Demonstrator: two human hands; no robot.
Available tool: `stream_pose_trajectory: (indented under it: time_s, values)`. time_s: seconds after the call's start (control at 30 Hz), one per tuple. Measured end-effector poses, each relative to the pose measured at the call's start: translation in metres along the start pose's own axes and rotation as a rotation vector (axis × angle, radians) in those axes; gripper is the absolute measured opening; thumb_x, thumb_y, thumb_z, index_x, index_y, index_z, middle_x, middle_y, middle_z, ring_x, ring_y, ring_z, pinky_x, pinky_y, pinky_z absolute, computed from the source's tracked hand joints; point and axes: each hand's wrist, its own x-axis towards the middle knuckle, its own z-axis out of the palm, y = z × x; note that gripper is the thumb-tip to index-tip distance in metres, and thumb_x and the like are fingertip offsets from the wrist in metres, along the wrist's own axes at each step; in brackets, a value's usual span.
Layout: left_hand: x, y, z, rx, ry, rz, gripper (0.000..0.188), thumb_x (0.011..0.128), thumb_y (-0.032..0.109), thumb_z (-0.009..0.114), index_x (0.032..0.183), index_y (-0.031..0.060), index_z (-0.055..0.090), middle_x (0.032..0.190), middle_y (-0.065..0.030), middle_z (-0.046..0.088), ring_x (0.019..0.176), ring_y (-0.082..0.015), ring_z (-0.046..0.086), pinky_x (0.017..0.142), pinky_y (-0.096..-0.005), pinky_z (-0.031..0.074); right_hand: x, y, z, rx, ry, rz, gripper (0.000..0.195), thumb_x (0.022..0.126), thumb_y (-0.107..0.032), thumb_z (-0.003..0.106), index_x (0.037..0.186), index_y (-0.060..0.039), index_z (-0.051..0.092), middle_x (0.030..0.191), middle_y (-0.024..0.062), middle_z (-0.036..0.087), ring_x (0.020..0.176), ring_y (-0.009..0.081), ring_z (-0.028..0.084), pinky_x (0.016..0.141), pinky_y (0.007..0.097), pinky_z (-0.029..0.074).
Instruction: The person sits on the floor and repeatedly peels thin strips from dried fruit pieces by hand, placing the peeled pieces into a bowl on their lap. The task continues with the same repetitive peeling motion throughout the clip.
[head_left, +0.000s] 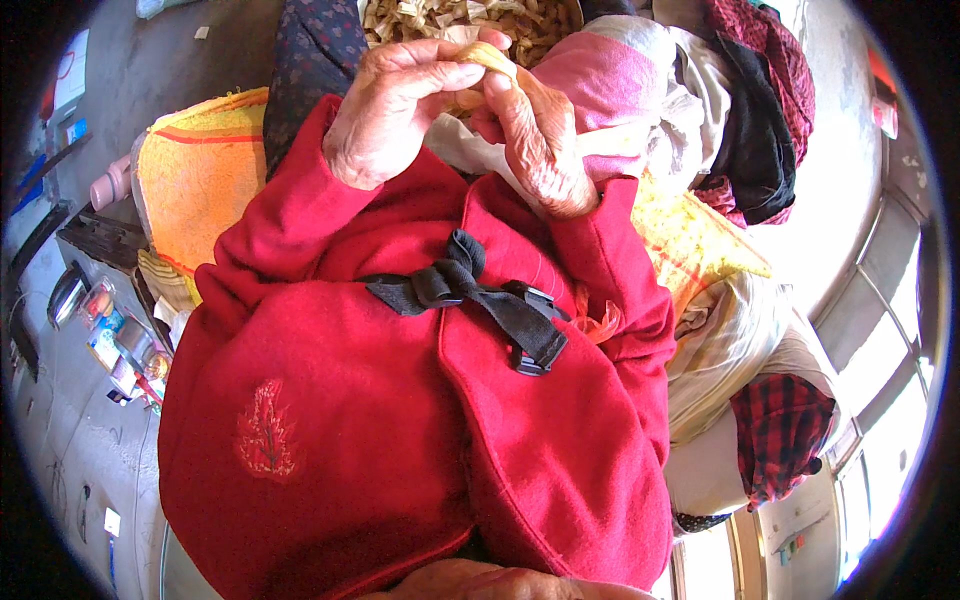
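Above my lap, near the top of the head view, my left hand (394, 101) pinches one end of a pale yellow, dried husk-like strip (487, 56) between thumb and fingers. My right hand (536, 127) grips the same strip from the other side, its thumb close to my left fingertips. The strip is bent into a curve, and its lower part is partly hidden by the fingers. Just beyond both hands, a round container holds many dry, tan husk-like pieces (405, 19). White cloth lies under my right hand.
Pink and white cloth (607, 75) lies beside the container at right, with dark and red-patterned cloths (757, 127) beyond. An orange-yellow towel (202, 180) lies left. Further left are a pink bottle (111, 184) and a cluttered low surface. A red-black checked cloth (784, 435) lies lower right.
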Motion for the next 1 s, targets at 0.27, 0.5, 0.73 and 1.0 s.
stream_pose_trajectory:
  time_s: [0.27, 0.5, 0.73, 1.0]
  values:
    - [-0.004, 0.002, 0.003, -0.384, -0.200, -0.109, 0.037, 0.080, 0.017, 0.054, 0.109, -0.0052, 0.059, 0.120, -0.0111, 0.055, 0.108, -0.0201, 0.052, 0.099, -0.0334, 0.036, -0.007, -0.015, -0.001, -0.093, -0.053, -0.102, 0.020, 0.097, -0.017, 0.044, 0.096, 0.0000, 0.054, 0.063, 0.0108, 0.053, 0.052, 0.0232, 0.055, 0.047, 0.0343, 0.040]
    - [-0.008, 0.010, 0.015, -0.019, -0.120, -0.010, 0.017, 0.077, 0.010, 0.054, 0.082, -0.0006, 0.066, 0.091, -0.0072, 0.064, 0.091, -0.0125, 0.055, 0.075, -0.0232, 0.040, -0.007, -0.002, 0.007, -0.373, 0.126, -0.555, 0.012, 0.087, -0.006, 0.057, 0.088, 0.0048, 0.052, 0.057, 0.0141, 0.047, 0.044, 0.0315, 0.052, 0.038, 0.0394, 0.037]
    - [-0.004, 0.013, 0.009, 0.289, -0.007, 0.062, 0.018, 0.078, 0.009, 0.056, 0.094, 0.0009, 0.060, 0.101, -0.0091, 0.060, 0.080, -0.0097, 0.057, 0.074, -0.0248, 0.047, -0.005, 0.004, -0.008, -0.826, 0.105, -0.679, 0.020, 0.079, -0.009, 0.066, 0.077, -0.0030, 0.047, 0.056, 0.0085, 0.048, 0.042, 0.0231, 0.051, 0.036, 0.0359, 0.038]
    - [-0.011, 0.006, 0.004, 0.325, 0.056, -0.295, 0.029, 0.094, 0.025, 0.047, 0.100, 0.0001, 0.061, 0.078, -0.0092, 0.064, 0.058, -0.0098, 0.058, 0.051, -0.0200, 0.048, -0.003, 0.014, -0.021, -1.049, 0.041, -0.663, 0.018, 0.079, -0.014, 0.062, 0.083, -0.0032, 0.048, 0.059, 0.0076, 0.047, 0.045, 0.0220, 0.052, 0.038, 0.0348, 0.040]
